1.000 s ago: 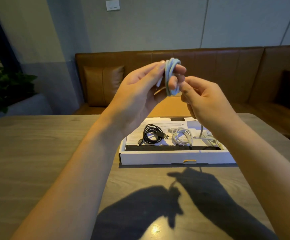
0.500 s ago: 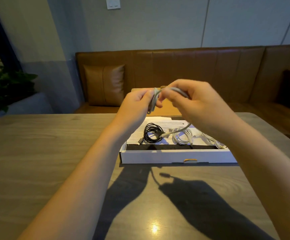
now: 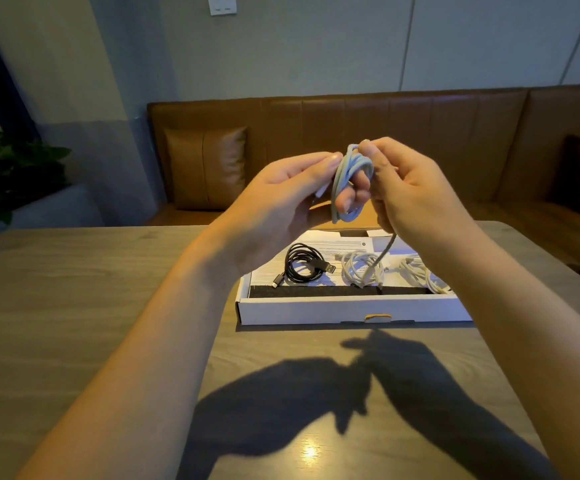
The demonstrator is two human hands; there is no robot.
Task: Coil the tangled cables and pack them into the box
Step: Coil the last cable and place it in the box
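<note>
Head view. A pale blue cable (image 3: 350, 183) is shown wound in loops around the fingers of the left hand (image 3: 292, 199), raised above the tabletop (image 3: 74, 306) at the centre of the frame. The left grip is closed through the coil. The right hand (image 3: 416, 195), at 3 o'clock of the coil, pinches the cable at the top of the loops; its loose tail hangs down toward the box (image 3: 350, 310).

Half a second earlier both hands were lower and the cable was being passed across; now the coil has been lifted and another turn appears to have been laid on. Only a short tail is judged to remain unwound.

In the box, at 6 o'clock below the hands, a coiled black cable (image 3: 302, 266) lies at the left, a white cable (image 3: 363, 268) beside it, and further white cable (image 3: 423, 277) at the right.
</note>
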